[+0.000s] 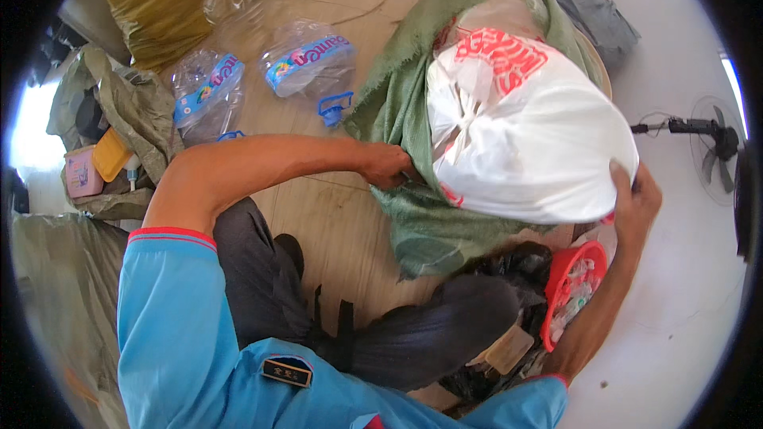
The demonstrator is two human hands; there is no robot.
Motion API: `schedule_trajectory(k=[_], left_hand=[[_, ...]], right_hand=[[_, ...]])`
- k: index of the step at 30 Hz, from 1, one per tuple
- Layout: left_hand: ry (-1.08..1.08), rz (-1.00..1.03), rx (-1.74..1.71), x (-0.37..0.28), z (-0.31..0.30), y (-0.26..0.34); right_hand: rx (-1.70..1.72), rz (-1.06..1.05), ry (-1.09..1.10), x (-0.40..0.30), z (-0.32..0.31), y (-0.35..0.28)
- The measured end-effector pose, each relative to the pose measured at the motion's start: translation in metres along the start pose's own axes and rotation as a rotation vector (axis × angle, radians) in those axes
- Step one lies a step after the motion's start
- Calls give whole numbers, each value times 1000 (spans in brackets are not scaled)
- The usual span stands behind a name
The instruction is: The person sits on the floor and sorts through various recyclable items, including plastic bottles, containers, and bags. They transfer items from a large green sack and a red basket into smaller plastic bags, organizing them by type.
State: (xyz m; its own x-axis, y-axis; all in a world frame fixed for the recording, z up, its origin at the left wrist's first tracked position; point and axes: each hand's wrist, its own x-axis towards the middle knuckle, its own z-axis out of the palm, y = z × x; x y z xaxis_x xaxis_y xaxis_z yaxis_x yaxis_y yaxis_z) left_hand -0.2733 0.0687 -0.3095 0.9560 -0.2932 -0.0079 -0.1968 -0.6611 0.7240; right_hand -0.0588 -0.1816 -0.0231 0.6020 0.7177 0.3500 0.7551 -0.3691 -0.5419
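Observation:
A full white plastic bag with red print, knotted at its left side, sits partly inside the mouth of a green woven sack. My left hand grips the sack's edge, left of the white bag. At the far right end of the bag, my right hand holds its side, thumb on top and fingers behind. Below the bag, the lower part of the sack spreads over the wooden-look floor. What fills the white bag is hidden.
Large clear plastic bottles with blue labels lie at upper left near a yellow sack. An open sack holds plastic containers. At right are a red basin of plastic scraps, a black plastic bag and a fan.

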Motion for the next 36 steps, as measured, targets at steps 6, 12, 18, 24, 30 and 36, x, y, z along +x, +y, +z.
schedule_trajectory(k=[6,12,18,24,30,36], left_hand=[[142,78,-193,6,4,-11],[86,-112,-178,18,10,-22],[129,-78,-242,22,6,-30],[245,-147,-191,13,-21,-7],[360,-334,-253,-36,-79,-9],[816,-392,-999,-170,-126,60]], right_hand=[[-19,39,153,-44,-3,-13],[102,207,236,1,-36,26],[308,164,164,-9,-58,29],[513,248,168,-29,-30,20],[581,242,169,-33,-24,-11],[579,258,192,-34,38,-66]])
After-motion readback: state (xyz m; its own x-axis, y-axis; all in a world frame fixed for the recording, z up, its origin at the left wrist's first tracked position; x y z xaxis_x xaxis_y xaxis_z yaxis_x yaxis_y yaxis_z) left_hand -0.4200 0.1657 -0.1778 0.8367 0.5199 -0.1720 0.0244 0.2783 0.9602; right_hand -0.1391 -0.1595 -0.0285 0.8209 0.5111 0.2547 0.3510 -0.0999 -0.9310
